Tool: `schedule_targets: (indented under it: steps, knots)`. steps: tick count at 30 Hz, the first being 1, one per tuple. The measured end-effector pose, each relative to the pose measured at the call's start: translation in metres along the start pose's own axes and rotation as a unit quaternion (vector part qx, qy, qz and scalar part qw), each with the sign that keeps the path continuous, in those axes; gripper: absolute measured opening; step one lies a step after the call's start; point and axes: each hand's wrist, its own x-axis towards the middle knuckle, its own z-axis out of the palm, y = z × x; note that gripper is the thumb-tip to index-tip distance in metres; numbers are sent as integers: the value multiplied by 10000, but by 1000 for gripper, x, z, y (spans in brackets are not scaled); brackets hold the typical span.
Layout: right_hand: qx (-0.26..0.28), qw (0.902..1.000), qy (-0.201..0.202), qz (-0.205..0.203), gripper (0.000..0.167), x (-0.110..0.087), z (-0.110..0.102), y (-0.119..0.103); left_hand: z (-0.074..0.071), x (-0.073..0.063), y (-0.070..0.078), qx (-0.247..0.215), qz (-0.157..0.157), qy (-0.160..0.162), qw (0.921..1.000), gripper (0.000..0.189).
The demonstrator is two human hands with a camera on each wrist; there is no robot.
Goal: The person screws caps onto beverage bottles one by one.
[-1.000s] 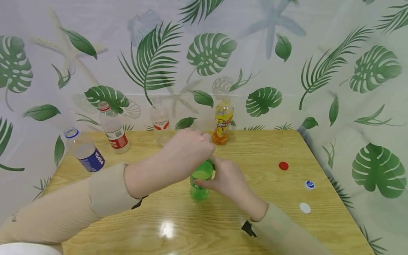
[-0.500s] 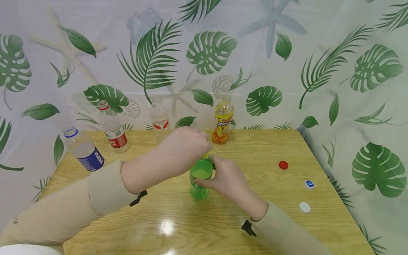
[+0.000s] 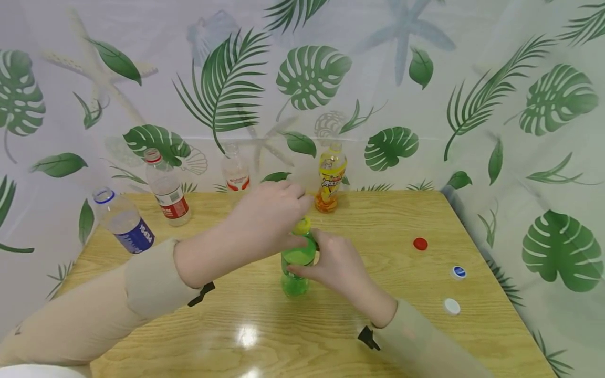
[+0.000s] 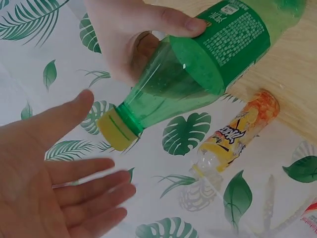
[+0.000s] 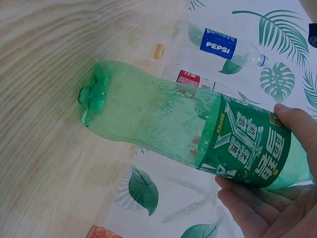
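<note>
A green soda bottle [image 3: 294, 286] stands on the wooden table, and my right hand [image 3: 337, 254] grips it around its upper body. In the right wrist view the thumb and fingers wrap the green label [image 5: 250, 144]. A yellow cap [image 4: 118, 130] sits on the bottle's neck. My left hand [image 3: 264, 218] is just beside and above that cap. Seen from the left wrist, its thumb and fingers are spread on either side of the cap, apart from it, and hold nothing.
Uncapped bottles stand along the back: a Pepsi bottle [image 3: 134, 233], a red-labelled one [image 3: 174, 203], a clear one [image 3: 238, 181] and one with orange drink [image 3: 327, 202]. Red [image 3: 420, 244], blue-and-white [image 3: 458, 272] and white [image 3: 451, 306] caps lie right. A yellow-orange cap [image 5: 158, 51] lies left of the bottle.
My left hand has loosened from the bottle's top and spread its fingers, shifting slightly left, so the yellow cap shows now. The right hand and the green bottle have stayed in place.
</note>
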Motion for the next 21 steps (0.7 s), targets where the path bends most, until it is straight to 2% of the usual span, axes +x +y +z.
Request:
schedule_targets:
  steps: [3,5,9,15,18,21]
  knots:
    - [-26,10000,34,-54,49,-1,0,1,4,-2,-3,-356,-419,185,9983,55]
    - [-55,9999,40,-93,50,-1,1,1,8,-4,-4,-630,-563,330,9959,54]
    - [-80,9998,66,-177,55,-2,1,1,20,-7,-6,-1050,-648,699,9899,50]
    - [16,9996,158,-228,62,-3,1,1,38,-10,-5,-1356,-626,1321,9799,40]
    - [15,9996,191,-206,61,-3,1,2,43,-9,-5,-1596,-676,1380,9752,36]
    - [-14,9996,197,-199,59,-4,1,2,46,-8,-8,-2005,-699,1196,9699,32]
